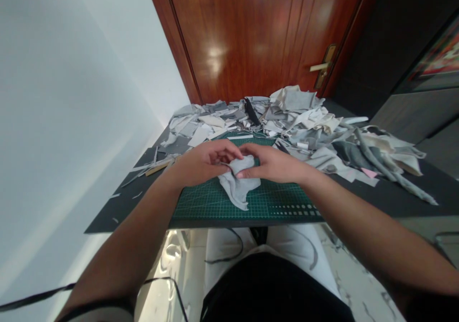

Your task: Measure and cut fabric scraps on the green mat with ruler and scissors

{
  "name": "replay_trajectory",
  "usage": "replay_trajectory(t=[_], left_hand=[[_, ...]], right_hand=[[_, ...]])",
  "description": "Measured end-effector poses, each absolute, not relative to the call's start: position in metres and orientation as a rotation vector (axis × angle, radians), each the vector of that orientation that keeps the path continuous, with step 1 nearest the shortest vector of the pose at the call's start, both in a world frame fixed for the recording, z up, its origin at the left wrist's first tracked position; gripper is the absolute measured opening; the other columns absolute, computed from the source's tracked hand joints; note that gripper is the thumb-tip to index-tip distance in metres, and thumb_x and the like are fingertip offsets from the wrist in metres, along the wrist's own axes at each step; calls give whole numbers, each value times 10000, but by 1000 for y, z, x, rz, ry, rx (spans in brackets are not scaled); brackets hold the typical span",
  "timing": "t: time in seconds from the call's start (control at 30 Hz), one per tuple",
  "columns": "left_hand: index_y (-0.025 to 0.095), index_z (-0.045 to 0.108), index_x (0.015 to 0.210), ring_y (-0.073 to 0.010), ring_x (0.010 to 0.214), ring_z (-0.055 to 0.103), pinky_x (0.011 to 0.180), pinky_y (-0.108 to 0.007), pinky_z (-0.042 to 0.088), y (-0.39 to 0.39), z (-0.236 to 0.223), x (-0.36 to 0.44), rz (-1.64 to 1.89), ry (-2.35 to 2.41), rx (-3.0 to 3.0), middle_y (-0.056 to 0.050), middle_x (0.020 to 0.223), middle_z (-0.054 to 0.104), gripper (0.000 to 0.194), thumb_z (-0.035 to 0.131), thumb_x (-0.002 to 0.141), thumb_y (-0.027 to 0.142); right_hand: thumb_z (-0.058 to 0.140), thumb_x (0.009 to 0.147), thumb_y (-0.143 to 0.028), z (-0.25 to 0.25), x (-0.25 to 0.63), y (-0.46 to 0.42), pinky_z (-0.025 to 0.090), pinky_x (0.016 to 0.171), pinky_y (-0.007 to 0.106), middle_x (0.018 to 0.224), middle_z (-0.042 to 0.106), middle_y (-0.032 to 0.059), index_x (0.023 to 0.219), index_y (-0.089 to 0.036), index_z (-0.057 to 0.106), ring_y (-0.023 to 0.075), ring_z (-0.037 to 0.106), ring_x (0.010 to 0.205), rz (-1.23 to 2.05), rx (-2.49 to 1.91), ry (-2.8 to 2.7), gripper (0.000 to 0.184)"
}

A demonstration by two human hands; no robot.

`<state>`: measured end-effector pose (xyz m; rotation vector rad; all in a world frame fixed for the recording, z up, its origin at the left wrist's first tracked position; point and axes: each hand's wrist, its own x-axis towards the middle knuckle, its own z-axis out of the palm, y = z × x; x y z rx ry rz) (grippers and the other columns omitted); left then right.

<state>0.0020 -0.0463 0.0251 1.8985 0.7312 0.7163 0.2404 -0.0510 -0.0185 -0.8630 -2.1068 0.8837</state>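
Observation:
A small grey cloth piece (238, 185) lies bunched on the green cutting mat (279, 202) at the table's near edge. My left hand (206, 161) grips the cloth's upper left part with curled fingers. From the right, my right hand (274, 163) pinches the same cloth at its top. The two hands almost touch above it. The cloth's lower end hangs loose on the mat.
A large heap of grey, white and beige fabric scraps (304, 126) covers the back and right of the dark table (394, 197). A wooden stick (158, 168) lies at left. A brown door (258, 35) stands behind, a white wall (71, 97) to the left.

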Motion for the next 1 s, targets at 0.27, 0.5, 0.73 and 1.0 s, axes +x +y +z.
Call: replay_trajectory(t=[0.27, 0.5, 0.73, 1.0], left_hand=[[255, 607, 1252, -171, 836, 652, 745, -264, 512, -35, -5, 8, 938, 819, 1596, 6, 934, 672, 603, 835, 699, 177], [161, 689, 1090, -255, 974, 709, 921, -401, 540, -41, -39, 39, 979, 629, 1189, -72, 1024, 745, 540, 878, 589, 84], [119, 719, 899, -262, 900, 730, 857, -383, 553, -29, -41, 26, 905, 652, 1078, -84, 879, 768, 269, 781, 638, 102], [179, 703, 1063, -276, 1027, 717, 939, -433, 543, -36, -55, 36, 978, 513, 983, -71, 1036, 776, 378, 754, 689, 163]], right_hand=[[689, 892, -400, -28, 214, -52, 467, 790, 281, 909, 731, 5, 981, -184, 743, 173, 639, 836, 875, -809, -1724, 240], [681, 894, -390, -33, 203, -58, 464, 754, 278, 880, 742, 11, 944, -196, 771, 184, 646, 817, 752, -881, -1622, 220], [728, 837, -423, -31, 219, -60, 451, 677, 264, 808, 710, 5, 856, -177, 756, 167, 612, 747, 812, -953, -1482, 248], [759, 789, -474, -34, 221, -57, 476, 620, 265, 814, 721, 23, 899, -174, 746, 168, 617, 693, 969, -945, -1336, 319]])
